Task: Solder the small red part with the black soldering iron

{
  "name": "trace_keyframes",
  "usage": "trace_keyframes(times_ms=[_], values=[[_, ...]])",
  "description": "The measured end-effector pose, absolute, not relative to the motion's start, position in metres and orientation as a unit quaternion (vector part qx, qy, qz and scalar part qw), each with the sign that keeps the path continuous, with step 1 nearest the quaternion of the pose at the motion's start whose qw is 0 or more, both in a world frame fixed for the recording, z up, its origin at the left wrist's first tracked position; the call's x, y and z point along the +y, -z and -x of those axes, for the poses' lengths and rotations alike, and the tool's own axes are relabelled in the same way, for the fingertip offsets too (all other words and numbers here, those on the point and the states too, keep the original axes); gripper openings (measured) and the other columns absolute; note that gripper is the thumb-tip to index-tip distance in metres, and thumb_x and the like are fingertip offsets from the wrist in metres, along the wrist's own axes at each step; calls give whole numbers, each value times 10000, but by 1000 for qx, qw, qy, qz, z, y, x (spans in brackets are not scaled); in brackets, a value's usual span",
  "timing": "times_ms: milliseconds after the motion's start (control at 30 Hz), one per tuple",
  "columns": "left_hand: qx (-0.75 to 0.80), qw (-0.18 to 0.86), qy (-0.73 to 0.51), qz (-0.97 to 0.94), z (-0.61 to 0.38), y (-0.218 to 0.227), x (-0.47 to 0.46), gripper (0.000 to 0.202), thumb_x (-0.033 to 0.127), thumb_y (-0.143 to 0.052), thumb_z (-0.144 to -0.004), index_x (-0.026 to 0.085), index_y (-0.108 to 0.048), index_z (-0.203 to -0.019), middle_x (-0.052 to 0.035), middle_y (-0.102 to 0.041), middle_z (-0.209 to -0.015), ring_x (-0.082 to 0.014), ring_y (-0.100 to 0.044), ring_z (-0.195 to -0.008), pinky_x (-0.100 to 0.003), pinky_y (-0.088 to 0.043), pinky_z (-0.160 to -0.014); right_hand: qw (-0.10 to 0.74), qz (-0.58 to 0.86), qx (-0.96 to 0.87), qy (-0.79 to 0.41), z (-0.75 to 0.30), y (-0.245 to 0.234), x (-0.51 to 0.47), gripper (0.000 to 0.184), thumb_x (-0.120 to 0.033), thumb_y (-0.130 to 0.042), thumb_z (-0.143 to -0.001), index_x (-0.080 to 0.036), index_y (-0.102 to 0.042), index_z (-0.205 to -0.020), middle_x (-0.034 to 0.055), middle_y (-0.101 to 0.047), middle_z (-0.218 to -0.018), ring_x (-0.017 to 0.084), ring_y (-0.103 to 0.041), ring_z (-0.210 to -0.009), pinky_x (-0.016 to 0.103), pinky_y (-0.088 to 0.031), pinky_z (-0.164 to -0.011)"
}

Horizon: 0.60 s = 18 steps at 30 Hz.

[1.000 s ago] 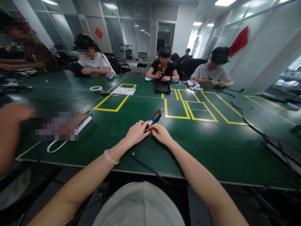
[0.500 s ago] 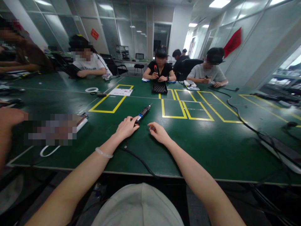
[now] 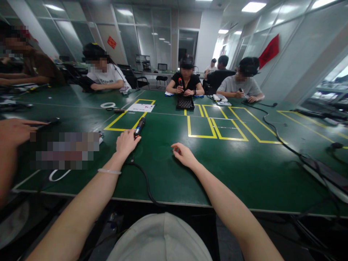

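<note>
My left hand (image 3: 127, 143) is closed round an electric screwdriver (image 3: 139, 126), dark with a blue band and a red-orange part. The tool points away from me, its front end beside a yellow tape outline; its rear is hidden under my fingers. A black cable (image 3: 145, 174) trails from near that hand over the table's front edge. On the right, my right hand (image 3: 185, 154) rests on the green table (image 3: 160, 181), fingers loosely bent and apart, with nothing in it. A bare stretch of tabletop separates my two hands.
Yellow tape outlines (image 3: 202, 136) mark the table. A white paper sheet (image 3: 141, 107) and white ring (image 3: 108, 105) lie ahead-left. A co-worker's hand (image 3: 21, 128) reaches in at left. Across the table, a person has a black tray (image 3: 185, 103). Cables (image 3: 288, 145) run along the right.
My left hand has moved left with the electric screwdriver, now turned more directly away from me. The cable shifted left too. My right hand has stayed in place.
</note>
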State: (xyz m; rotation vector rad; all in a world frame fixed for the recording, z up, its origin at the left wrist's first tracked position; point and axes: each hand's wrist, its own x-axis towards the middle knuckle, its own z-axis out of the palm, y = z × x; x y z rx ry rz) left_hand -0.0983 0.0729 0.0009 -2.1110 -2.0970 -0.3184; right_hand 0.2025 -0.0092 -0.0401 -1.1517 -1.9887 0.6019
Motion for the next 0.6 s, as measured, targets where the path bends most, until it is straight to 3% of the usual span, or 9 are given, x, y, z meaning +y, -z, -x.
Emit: trace_keyframes(times_ms=[200,333,600], values=[[-680,105,106,718,91,-2,66,386,471,-446,-921,183,-594,-1133,-153,-568,-1211,-298,-534,-1099,-398,-423,-931,371,450,-778,-232,-202,39,-10,285,-169,-521,-868,-186,-590,-1143,28,-633,-954,126,-556,-725,276,-460,-754],[-654,128,106,738,88,0,65,339,433,-488,-899,178,-603,-1089,-146,-575,-1187,-304,-539,-1084,-408,-410,-926,366,449,-781,-233,-202,40,-10,290,-163,-526,-866,-193,-592,-1146,29,-638,-962,127,-563,-739,274,-459,-762],[-673,141,141,712,83,1,66,373,373,-359,-950,122,-615,-1051,-183,-647,-1090,-325,-597,-995,-435,-428,-872,369,445,-785,-220,-202,43,-7,249,-175,-530,-878,-180,-605,-1115,31,-642,-940,129,-562,-749,269,-455,-753]])
